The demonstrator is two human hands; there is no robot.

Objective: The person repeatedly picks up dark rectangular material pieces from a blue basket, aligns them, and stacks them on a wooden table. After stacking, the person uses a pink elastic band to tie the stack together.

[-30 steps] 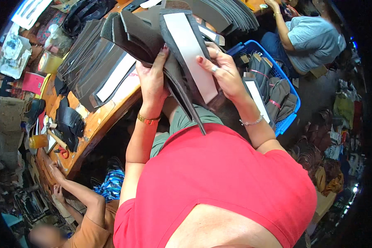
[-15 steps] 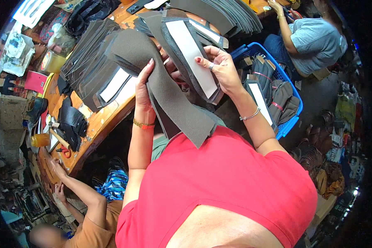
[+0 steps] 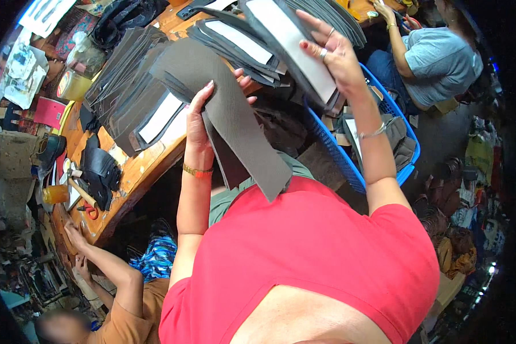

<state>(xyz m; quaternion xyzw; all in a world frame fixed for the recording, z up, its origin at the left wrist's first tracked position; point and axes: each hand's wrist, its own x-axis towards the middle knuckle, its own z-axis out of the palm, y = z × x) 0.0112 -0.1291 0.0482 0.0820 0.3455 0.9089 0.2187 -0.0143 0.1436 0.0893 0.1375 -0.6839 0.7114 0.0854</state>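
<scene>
My left hand point(image 3: 203, 112) is closed round a few long grey-brown ribbed strips point(image 3: 235, 129), which hang toward my lap with their far ends over the table edge. My right hand point(image 3: 335, 60) grips a dark grey strip piece with a white band point(image 3: 295, 49), lifted above the table's right end. Its fingers curl over the right edge of that piece. Beneath and left of it lies a pile of similar white-banded pieces point(image 3: 241, 46). To the left on the table, more grey strips point(image 3: 129, 86) spread in a fanned stack.
A blue plastic basket point(image 3: 414, 146) with bundled grey pieces stands right of the table point(image 3: 155, 166). A hammer point(image 3: 85, 192) and a yellow-lidded jar point(image 3: 73, 86) are on the left. One person in grey point(image 3: 441, 63) sits far right, another in orange point(image 3: 132, 312) lower left.
My right hand has moved up and right, carrying the white-banded piece away from the strips in my left hand. The pile beneath now shows more. My left hand has barely moved.
</scene>
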